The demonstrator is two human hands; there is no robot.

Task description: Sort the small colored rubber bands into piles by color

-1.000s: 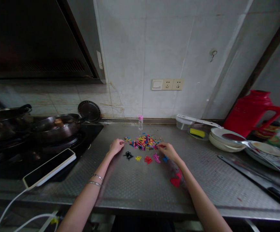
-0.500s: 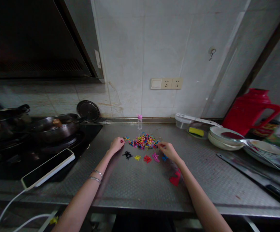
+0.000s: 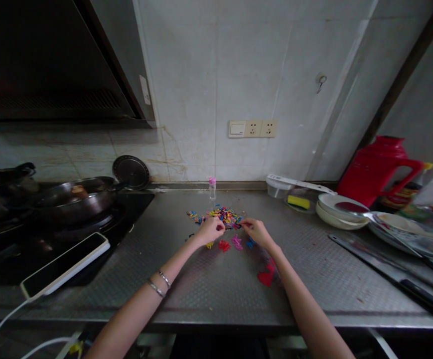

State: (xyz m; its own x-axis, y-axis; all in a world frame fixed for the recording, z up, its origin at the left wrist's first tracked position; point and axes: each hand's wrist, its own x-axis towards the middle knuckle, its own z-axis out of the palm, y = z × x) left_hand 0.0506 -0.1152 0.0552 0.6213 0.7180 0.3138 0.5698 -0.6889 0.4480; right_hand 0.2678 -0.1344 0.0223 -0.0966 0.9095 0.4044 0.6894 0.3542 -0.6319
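A heap of small multicoloured pieces that look like rubber bands (image 3: pixel 228 214) lies on the metal counter (image 3: pixel 216 284). My left hand (image 3: pixel 209 230) is over the heap's near edge, thumb and fingers closed in a pinch; what they hold is too small to make out. At the heap's right edge, my right hand (image 3: pixel 256 232) pinches too, its fingertips' contents unclear. In front lie single-colour groups: a yellow group (image 3: pixel 209 245), a red group (image 3: pixel 224 246), a pink group (image 3: pixel 236 242) and a blue group (image 3: pixel 251 243). My left hand mostly hides the black group.
A small clear bottle with a pink cap (image 3: pixel 212 188) stands behind the heap. Near my right forearm is a red piece (image 3: pixel 266 276). A phone (image 3: pixel 65 267) and pans (image 3: pixel 77 197) are left; a sponge (image 3: pixel 298 202), bowls (image 3: pixel 341 217), a knife (image 3: pixel 373 262) and a red thermos (image 3: pixel 376 169) right.
My left hand has moved right, from the heap's left end to its near middle, now covering most of the black group. My right hand stays near the heap's right edge. The view has shifted slightly.
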